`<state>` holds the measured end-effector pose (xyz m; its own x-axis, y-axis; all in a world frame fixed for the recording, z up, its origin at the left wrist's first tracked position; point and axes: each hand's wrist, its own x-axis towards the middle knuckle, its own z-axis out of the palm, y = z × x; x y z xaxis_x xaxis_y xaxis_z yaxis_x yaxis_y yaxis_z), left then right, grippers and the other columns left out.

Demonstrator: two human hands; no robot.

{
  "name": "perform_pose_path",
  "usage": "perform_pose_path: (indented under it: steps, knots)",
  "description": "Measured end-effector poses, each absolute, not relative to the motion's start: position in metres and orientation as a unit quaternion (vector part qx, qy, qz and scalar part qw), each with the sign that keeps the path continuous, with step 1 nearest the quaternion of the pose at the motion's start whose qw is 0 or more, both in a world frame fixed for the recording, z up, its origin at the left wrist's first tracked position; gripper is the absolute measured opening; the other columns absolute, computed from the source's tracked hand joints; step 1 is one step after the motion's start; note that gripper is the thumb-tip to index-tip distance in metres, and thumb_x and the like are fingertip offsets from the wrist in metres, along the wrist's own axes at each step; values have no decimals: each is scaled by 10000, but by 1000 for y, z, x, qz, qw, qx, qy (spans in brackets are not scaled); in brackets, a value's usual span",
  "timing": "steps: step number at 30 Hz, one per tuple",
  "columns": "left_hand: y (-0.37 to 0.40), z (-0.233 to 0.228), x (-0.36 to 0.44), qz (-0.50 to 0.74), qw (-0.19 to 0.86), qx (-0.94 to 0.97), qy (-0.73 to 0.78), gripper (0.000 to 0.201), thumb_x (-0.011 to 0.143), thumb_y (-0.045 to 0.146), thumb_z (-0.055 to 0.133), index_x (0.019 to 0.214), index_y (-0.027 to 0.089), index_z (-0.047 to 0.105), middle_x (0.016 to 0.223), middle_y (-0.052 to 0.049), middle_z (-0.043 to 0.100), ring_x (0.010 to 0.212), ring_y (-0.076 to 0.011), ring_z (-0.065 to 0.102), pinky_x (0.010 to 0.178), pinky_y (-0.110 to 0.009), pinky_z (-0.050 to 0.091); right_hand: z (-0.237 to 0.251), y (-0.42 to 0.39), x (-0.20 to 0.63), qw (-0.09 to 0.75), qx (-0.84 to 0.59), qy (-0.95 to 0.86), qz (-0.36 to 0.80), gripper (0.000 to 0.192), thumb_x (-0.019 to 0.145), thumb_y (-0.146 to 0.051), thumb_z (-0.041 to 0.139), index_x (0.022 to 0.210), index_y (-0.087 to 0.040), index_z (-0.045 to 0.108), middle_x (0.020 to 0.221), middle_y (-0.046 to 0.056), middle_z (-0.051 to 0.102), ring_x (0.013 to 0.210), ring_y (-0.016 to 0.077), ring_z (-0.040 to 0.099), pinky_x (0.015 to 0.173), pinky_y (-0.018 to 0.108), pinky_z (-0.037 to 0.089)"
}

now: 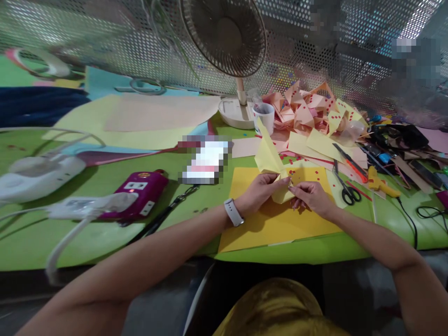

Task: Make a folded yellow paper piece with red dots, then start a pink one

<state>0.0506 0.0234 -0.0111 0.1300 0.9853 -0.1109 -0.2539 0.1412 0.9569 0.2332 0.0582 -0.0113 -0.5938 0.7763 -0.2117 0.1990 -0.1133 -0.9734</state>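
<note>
A folded piece of pale yellow paper (pixel 266 150) stands up between my hands, above an orange-yellow sheet (pixel 241 228). My left hand (pixel 262 190) is closed on the lower part of the folded paper, thumb on top. At the paper's right edge, close to my left thumb, the fingers of my right hand (pixel 311 198) are pinched together. Whether a smaller piece is also in that pinch is too small to tell. Small red bits lie on the paper just behind my hands. Black-handled scissors (pixel 351 195) lie to the right of my right hand.
Rightward are a yellow glue gun (pixel 385 184) with its cord and an orange-black cutter (pixel 352 163). Behind stand a pile of folded pink paper (pixel 301 109), a white cup (pixel 264 119) and a fan (pixel 224 37). Leftward are a phone (pixel 208 161) and a purple power strip (pixel 140 193).
</note>
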Motion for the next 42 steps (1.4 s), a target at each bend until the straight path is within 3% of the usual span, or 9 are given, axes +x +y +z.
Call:
perform_pose_path:
  steps: [12,20,24,27,42]
  knots:
    - [26,-9,43,479,674,406,389,340,733,447,829,708,134,698,672,-50,714,593,-134,605,590,-262,481,-1,69,242,163,-331,-598,711,368,792,-501,706,782,-133,696,703,59,753,533,116,677,507,203,514]
    - [25,-4,41,452,681,418,396,318,748,407,816,683,133,668,659,-42,692,554,-119,570,521,-246,434,0,71,246,92,-301,-574,756,331,766,-426,775,826,-104,725,818,98,781,539,110,689,427,166,435]
    - [24,-4,42,441,674,433,405,342,742,425,809,661,139,641,637,-18,664,552,-104,556,525,-229,424,7,68,245,57,-304,-580,754,365,792,-450,739,833,-87,736,850,134,783,541,112,689,401,161,375]
    - [24,-4,43,442,667,437,410,363,741,462,795,647,151,632,601,-5,637,522,-102,526,498,-231,402,13,66,244,13,-299,-574,762,397,830,-473,680,872,-83,743,868,145,785,529,118,686,420,181,404]
    - [24,-3,48,446,634,466,428,396,676,469,838,604,152,612,557,16,587,507,-83,457,468,-213,329,9,75,244,-1,-270,-550,790,379,749,-460,777,744,-99,662,658,90,752,423,90,635,388,139,420]
